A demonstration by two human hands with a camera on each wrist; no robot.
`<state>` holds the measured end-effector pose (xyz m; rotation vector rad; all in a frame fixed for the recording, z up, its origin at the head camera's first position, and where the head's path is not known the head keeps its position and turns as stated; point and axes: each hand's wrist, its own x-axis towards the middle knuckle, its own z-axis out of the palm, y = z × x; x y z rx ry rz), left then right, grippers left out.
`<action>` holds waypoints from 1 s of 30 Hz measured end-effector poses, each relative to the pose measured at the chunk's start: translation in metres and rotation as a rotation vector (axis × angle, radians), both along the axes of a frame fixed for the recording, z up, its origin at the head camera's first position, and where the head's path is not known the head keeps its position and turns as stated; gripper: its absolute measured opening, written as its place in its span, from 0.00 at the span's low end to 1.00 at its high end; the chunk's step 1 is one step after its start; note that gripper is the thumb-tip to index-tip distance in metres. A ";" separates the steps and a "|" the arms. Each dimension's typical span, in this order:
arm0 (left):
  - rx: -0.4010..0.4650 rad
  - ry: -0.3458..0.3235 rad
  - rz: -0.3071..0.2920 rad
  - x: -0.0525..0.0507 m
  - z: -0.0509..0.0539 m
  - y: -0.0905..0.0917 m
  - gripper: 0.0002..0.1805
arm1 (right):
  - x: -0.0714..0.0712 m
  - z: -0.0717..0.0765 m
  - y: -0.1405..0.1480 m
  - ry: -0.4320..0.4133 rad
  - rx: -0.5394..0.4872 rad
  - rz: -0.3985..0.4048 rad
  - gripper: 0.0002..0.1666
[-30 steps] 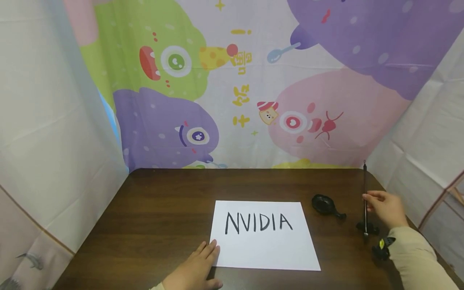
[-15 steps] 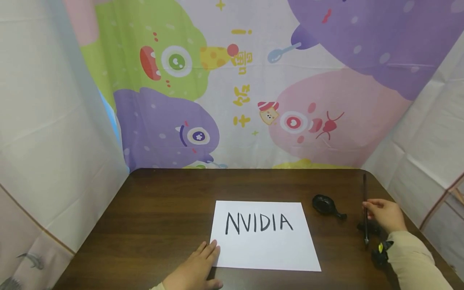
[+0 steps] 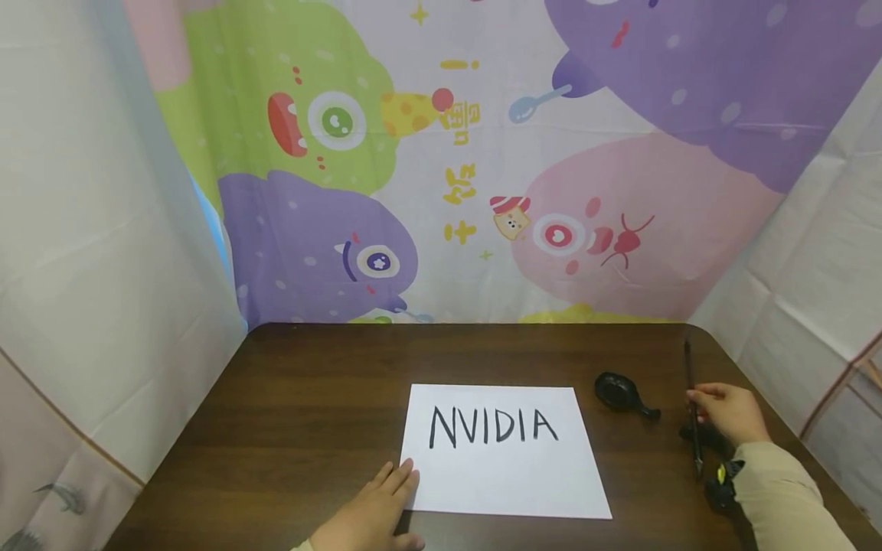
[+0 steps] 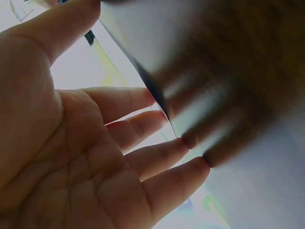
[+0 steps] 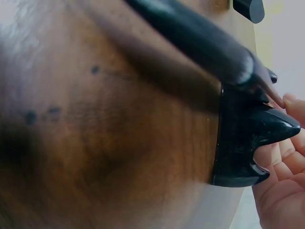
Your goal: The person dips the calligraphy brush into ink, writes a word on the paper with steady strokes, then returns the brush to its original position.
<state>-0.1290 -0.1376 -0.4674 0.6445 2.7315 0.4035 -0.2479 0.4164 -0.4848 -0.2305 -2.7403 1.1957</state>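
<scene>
In the head view my right hand (image 3: 733,412) pinches a dark, slender writing brush (image 3: 688,367) by its handle, bristle end toward me. Under the brush is a black brush rest (image 3: 710,436), partly hidden by hand and brush. The right wrist view shows the brush (image 5: 195,40) crossing the pronged rest (image 5: 238,148); whether they touch I cannot tell. My left hand (image 3: 368,505) lies flat, fingertips on the left edge of a white sheet of paper (image 3: 510,486) lettered "NVIDIA" in black. Its fingers are straight and apart in the left wrist view.
A small black dish with a narrow handle (image 3: 616,390) lies between the paper and the brush rest. The brown wooden table (image 3: 276,444) has cloth hangings on its left, back and right sides. A black wrist camera (image 3: 720,490) sits at my right sleeve.
My right hand has lowered the brush toward the table and slightly nearer to me, over the rest. The brush's far end has tilted a little left. My left hand stays on the paper.
</scene>
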 end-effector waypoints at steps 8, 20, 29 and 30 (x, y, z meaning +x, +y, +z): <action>-0.001 0.000 0.000 -0.001 0.000 -0.001 0.48 | -0.002 -0.001 0.000 -0.030 0.046 0.016 0.28; 0.005 -0.015 0.013 -0.001 0.000 -0.002 0.48 | -0.002 0.002 0.000 -0.073 0.134 0.026 0.28; 0.017 -0.037 0.041 -0.003 0.001 -0.001 0.47 | -0.002 0.000 0.002 -0.060 0.178 0.041 0.28; 0.019 -0.035 0.041 -0.003 0.001 -0.001 0.48 | -0.003 0.000 0.003 -0.058 0.179 0.042 0.28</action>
